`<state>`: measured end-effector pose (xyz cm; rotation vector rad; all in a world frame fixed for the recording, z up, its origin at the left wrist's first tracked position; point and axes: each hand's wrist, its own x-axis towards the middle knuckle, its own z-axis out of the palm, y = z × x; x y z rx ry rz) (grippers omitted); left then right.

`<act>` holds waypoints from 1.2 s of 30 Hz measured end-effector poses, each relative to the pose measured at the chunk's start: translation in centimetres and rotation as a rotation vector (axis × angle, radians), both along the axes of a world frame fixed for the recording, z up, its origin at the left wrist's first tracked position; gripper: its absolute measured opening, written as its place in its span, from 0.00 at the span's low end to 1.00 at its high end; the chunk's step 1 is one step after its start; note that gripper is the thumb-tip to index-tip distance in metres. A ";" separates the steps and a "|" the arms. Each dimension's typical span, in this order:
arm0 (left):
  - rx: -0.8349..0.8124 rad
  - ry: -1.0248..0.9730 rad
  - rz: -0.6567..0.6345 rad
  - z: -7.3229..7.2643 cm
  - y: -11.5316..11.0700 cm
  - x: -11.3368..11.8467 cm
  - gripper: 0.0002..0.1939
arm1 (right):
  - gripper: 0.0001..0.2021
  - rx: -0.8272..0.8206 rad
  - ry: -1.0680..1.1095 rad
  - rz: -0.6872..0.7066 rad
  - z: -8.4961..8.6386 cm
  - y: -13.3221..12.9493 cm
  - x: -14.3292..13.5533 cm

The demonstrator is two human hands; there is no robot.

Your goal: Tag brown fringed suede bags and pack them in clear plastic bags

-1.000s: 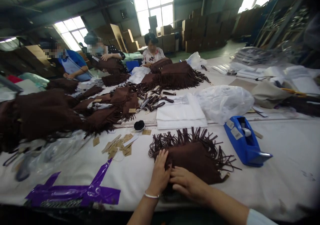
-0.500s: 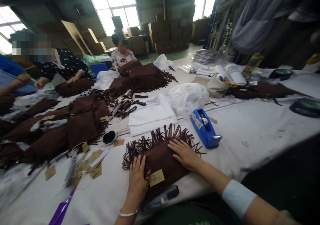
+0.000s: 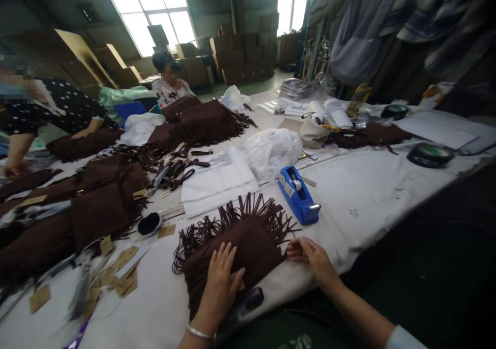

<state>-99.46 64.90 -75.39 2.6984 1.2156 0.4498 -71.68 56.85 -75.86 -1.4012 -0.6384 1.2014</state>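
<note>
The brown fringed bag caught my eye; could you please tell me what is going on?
The left hand lies on the bag; the right hand, fingers curled, is by its right end, though any grip is unclear. The blue tape dispenser stands just beyond. Further off, a person in a dotted top is touching another brown piece.

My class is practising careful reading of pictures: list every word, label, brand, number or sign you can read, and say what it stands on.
Table: a dark mark, perhaps "23", too blurred to be sure.
Blue tape dispenser: pale stickers, too small to read.
Brown tags on the table: too small to read.
Tag on the fringed bag: mostly hidden by the left hand, unreadable.
No other readable text.
</note>
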 end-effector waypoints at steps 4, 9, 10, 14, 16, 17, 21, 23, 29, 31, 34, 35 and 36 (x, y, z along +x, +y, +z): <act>-0.108 0.078 -0.141 0.8 -0.7 3.4 0.32 | 0.26 -0.220 0.176 0.138 0.2 -1.9 -0.4; -0.152 0.183 -0.179 0.6 -2.3 7.4 0.39 | 0.29 -0.345 0.205 0.199 1.4 -1.0 0.3; -0.140 0.181 -0.168 0.4 -2.5 7.9 0.38 | 0.30 -0.360 0.213 0.233 1.5 -0.9 0.5; -0.112 0.169 -0.187 -0.2 -2.1 9.0 0.35 | 0.36 -0.334 0.467 0.424 1.6 -0.5 0.2; -0.096 0.130 -0.212 0.0 -1.8 8.7 0.35 | 0.36 -0.220 0.725 0.486 1.6 0.2 -0.5; -0.085 0.100 -0.225 0.1 -1.8 8.5 0.35 | 0.35 -0.139 0.840 0.491 1.5 0.7 -0.9; -0.052 -0.015 -0.290 0.5 -2.2 7.4 0.36 | 0.33 0.097 1.009 0.376 0.6 4.2 -2.2; -0.064 -0.042 -0.318 0.6 -2.6 7.1 0.38 | 0.34 0.120 0.968 0.302 0.1 6.1 -2.3; -0.220 -0.062 -0.404 2.9 -3.2 6.4 0.36 | 0.40 0.215 0.318 0.164 0.9 8.8 -1.7; -0.214 -0.128 -0.390 4.0 -3.0 4.9 0.32 | 0.40 0.232 -0.081 0.224 1.5 8.8 -2.0; -0.122 -0.334 -0.162 5.0 -2.4 1.0 0.25 | 0.27 0.291 -0.541 0.454 1.7 8.6 -3.3; -0.112 -0.415 -0.012 5.0 -2.2 -0.6 0.22 | 0.27 0.321 -0.678 0.563 1.7 8.4 -3.8; -0.128 -0.490 0.173 4.8 -1.9 -2.3 0.19 | 0.31 0.343 -0.810 0.671 1.7 8.3 -4.3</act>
